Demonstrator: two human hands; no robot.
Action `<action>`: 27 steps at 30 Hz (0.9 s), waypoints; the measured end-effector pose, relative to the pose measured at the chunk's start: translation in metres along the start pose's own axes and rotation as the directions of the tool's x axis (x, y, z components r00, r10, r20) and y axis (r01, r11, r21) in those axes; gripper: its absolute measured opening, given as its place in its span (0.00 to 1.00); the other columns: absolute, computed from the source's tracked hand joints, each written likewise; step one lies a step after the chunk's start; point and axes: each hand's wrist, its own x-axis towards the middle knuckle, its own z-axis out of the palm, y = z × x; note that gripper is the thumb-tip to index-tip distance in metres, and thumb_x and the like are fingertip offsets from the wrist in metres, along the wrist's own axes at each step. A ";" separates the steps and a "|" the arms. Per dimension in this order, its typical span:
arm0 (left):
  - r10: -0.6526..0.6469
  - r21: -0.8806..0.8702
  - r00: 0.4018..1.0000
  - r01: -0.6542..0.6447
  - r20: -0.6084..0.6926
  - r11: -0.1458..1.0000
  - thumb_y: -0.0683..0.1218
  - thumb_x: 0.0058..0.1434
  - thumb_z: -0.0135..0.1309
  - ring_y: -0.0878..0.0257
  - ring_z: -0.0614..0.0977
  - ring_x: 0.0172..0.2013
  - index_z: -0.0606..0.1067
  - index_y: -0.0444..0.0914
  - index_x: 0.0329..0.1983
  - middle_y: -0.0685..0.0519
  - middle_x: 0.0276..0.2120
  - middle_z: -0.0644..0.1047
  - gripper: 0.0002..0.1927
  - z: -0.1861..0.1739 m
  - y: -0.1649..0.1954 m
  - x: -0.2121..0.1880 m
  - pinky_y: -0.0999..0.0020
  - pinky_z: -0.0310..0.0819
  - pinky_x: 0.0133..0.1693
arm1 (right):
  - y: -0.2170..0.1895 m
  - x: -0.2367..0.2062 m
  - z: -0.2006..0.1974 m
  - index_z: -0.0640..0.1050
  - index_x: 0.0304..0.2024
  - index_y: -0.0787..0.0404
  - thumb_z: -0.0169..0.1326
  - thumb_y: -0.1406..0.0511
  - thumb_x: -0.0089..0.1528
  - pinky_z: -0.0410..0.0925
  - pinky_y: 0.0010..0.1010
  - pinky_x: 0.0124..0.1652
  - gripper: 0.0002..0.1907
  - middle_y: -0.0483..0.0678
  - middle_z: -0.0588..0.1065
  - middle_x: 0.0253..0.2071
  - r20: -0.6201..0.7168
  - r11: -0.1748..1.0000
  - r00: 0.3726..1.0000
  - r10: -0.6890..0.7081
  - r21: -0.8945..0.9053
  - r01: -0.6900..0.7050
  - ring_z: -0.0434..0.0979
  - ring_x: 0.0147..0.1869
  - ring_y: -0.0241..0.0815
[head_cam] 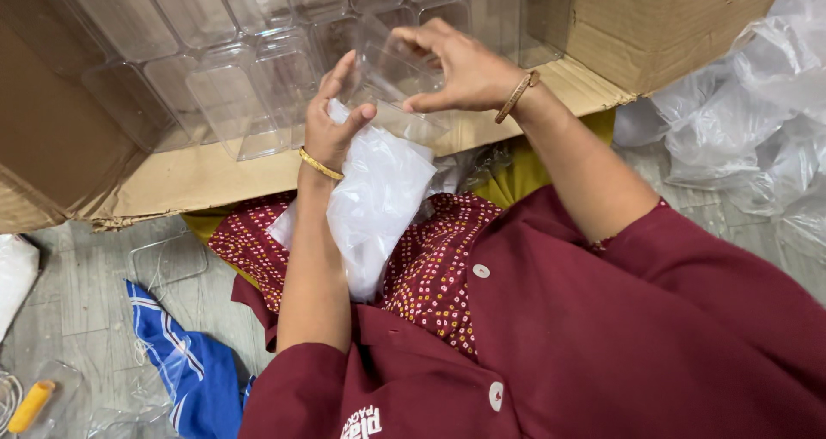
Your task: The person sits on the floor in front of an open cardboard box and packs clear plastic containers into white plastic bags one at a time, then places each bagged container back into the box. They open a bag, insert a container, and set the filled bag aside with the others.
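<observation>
Both hands grip one clear plastic box: right hand pinching its top, left hand below clutching a plastic bag under it.

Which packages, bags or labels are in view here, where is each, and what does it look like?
Cardboard box: lying open ahead, brown, holding rows of clear plastic containers.
Second cardboard box: top right, brown.
Thin plastic bag: on the lap, whitish, in the left hand.
Crumpled clear bags: right, on the floor.
Garment label: bottom, white print on maroon.
</observation>
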 end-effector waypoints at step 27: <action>0.064 -0.006 0.998 -0.064 0.010 0.998 0.59 0.62 0.65 0.53 0.68 0.71 0.66 0.37 0.74 0.46 0.69 0.68 0.42 0.016 0.023 -0.003 0.60 0.58 0.74 | -0.001 -0.029 -0.008 0.63 0.73 0.55 0.71 0.46 0.52 0.68 0.42 0.58 0.53 0.54 0.66 0.58 0.077 0.992 0.997 0.005 -0.125 0.005 0.72 0.62 0.51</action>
